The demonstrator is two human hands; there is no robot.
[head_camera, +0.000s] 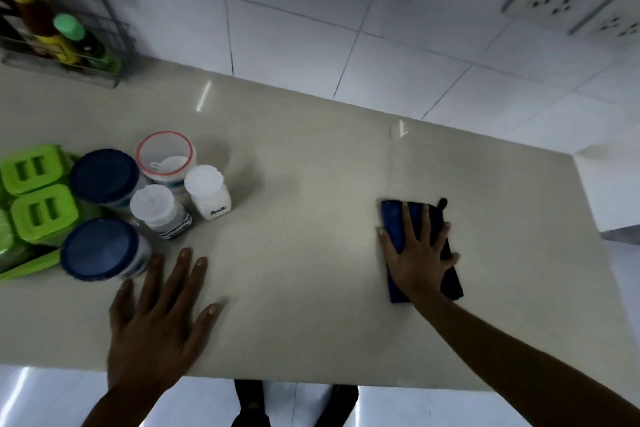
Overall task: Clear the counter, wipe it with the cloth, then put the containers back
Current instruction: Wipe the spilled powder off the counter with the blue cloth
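Now, step: by my reading, the wipe. Containers [145,198] are bunched at the left and a cloth [394,218] is down on the counter [311,218].
Doing it well: keep the palm flat so the whole pad bears. Draw overlapping passes from the far right corner toward the front edge, and stop short of the jars.
Left hand [156,326]: nearest, palm down over the counter by its front edge. The fingers [176,274] are straight and spread, gripping nothing. The fingertips are close to the near blue-lidded jar [98,248]; contact cannot be told.
Right hand [414,260]: further out on the right, pressing the cloth. The fingers [408,225] are extended and fanned on top of it, not curled round it.
Cloth: a folded dark blue pad, lying flat on the counter's right part, well apart from the containers.
Containers: two blue-lidded jars, two white-capped bottles, one of them the salt bottle [207,191], a red-rimmed clear tub [164,152] and green-lidded boxes [43,211], all crowded together.
Far corner: a wire rack [114,45] of bottles stands against the tiled wall.
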